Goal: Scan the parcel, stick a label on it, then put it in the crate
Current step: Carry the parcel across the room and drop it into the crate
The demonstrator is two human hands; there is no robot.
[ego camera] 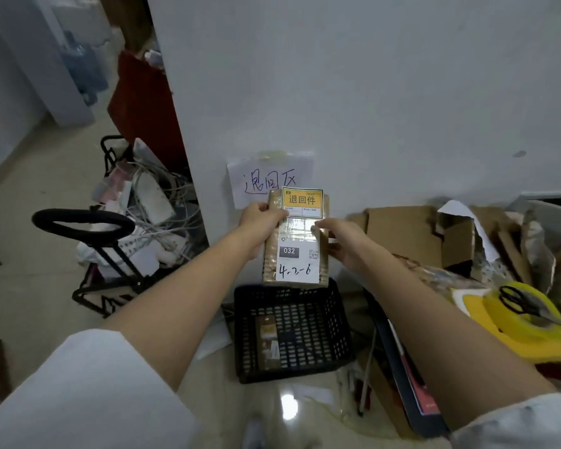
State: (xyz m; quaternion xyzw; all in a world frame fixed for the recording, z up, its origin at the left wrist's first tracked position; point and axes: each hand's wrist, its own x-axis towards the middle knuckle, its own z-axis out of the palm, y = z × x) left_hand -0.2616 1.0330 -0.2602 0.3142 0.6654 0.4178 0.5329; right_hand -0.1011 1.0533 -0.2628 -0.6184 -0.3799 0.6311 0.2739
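Parcel (297, 241) held upright just above the crate (292, 328), we clasp its top edge in our left hand (259, 218) while our right hand (340, 238) should press the yellow label (302, 202) flat, smoothing outward.

One view only, and it rides on the person's head, looking forward and steeply down along both bare forearms. It faces the white wall (370, 92), square on, with the wall's corner edge running up left of centre. The black crate (292, 328) sits on the floor at the wall's foot, just below mid-frame and close under the camera. Wide-angle bend shows: the floor left of the wall curves away, and the sleeves bulge large at the bottom corners, nearest the lens.
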